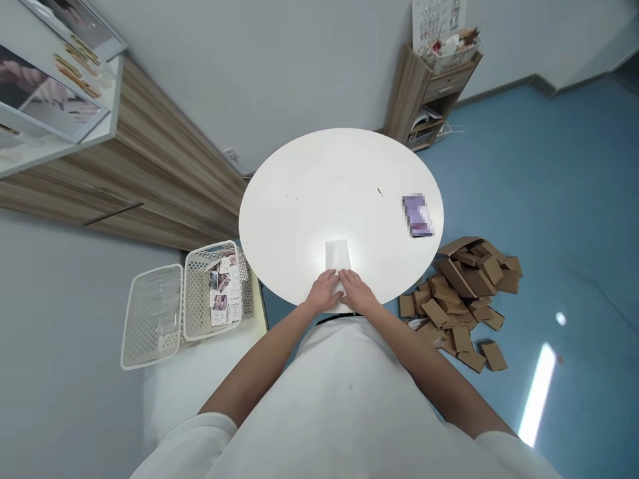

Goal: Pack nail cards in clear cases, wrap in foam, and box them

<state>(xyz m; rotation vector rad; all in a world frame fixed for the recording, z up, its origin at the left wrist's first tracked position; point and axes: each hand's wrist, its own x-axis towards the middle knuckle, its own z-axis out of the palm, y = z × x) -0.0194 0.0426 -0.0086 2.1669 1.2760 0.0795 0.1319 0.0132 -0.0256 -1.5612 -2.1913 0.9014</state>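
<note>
Both hands (pixel 322 293) (pixel 357 291) lie flattened, unclenched, on a white item (pixel 337 255) atop the table (pixel 304 179).

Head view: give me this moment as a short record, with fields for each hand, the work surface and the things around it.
Left hand: on the near part of a white flat piece; grip unclear
Right hand: on the same piece, beside the left
Surface: white oval-looking table
Also on table: purple item, right side, pixelated
Left of table: two white perforated baskets; the nearer one holds printed cards
Right, on floor: pile of brown cardboard boxes
</note>
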